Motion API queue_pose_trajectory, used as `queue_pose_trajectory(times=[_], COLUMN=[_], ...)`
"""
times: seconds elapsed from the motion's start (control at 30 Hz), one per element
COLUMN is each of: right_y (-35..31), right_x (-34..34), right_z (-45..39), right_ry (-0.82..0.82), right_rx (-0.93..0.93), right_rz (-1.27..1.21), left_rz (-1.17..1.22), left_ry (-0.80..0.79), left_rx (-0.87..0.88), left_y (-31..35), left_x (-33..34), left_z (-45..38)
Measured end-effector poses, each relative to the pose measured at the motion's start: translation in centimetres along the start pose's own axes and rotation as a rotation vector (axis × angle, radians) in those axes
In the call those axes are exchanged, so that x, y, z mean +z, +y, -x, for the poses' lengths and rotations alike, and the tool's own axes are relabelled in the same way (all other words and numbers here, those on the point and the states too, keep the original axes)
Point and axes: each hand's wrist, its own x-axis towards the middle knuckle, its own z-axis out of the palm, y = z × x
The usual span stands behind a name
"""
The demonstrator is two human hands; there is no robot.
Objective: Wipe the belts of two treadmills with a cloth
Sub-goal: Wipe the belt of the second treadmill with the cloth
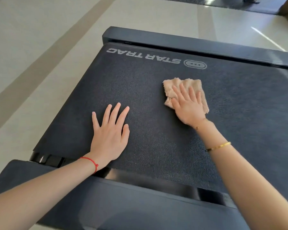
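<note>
Down across the middle of the frame lies the dark treadmill belt (pixel 156 130), its textured surface running from the lower edge up to the white STAR TRAC logo (pixel 143 55) printed upside down near the top. Right of centre, the right hand (pixel 188 105) lies flat on a beige cloth (pixel 184 85), fingers straight and slightly spread, pressing the cloth down onto the belt rather than gripping it. The cloth's fluffy edges show beyond the fingertips and to either side of the palm. Left of centre, the left hand (pixel 110 130) rests palm-down directly on the bare belt, fingers fanned apart, holding nothing. A red string (pixel 90 161) circles the left wrist; a gold bangle (pixel 218 146) sits on the right forearm and a thin chain (pixel 200 123) at the right wrist. Dark frame rails (pixel 189 45) border the belt at the top and bottom, with pale floor tiles (pixel 40 47) in the upper left.
</note>
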Motion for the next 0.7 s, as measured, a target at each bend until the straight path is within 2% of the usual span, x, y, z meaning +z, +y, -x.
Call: queue_pose_trajectory(times=[0.17,0.23,0.33,0.43,0.53,0.6,0.7], right_y=[-3.5,-3.0,0.2,3.6,3.7,2.1,-0.7], right_x=[2.1,2.4,1.7,0.7,0.6,0.9,1.8], right_z=[9.2,12.4,14.3,14.5,14.0,14.2,16.6], right_ry=[-0.016,-0.029,-0.008,0.049,0.06,0.037,-0.023], right_rx=[-0.312,-0.367,-0.291,-0.06,0.133,0.11,-0.123], right_rz=[-0.011,-0.004,0.018,-0.007,-0.011,-0.006,-0.002], left_rz=[0.011,0.014,0.019,0.028,0.039,0.036,0.04], left_ry=[0.028,0.028,0.025,0.021,0.024,0.024,0.024], left_rx=[-0.001,0.003,0.003,0.009,0.005,0.01,0.023], left_y=[0.1,0.1,-0.1,-0.2,0.0,0.2,0.5], left_x=[0.2,0.1,0.0,0.1,0.1,0.0,-0.2], left_z=[0.0,0.1,0.0,0.1,0.1,0.2,0.2])
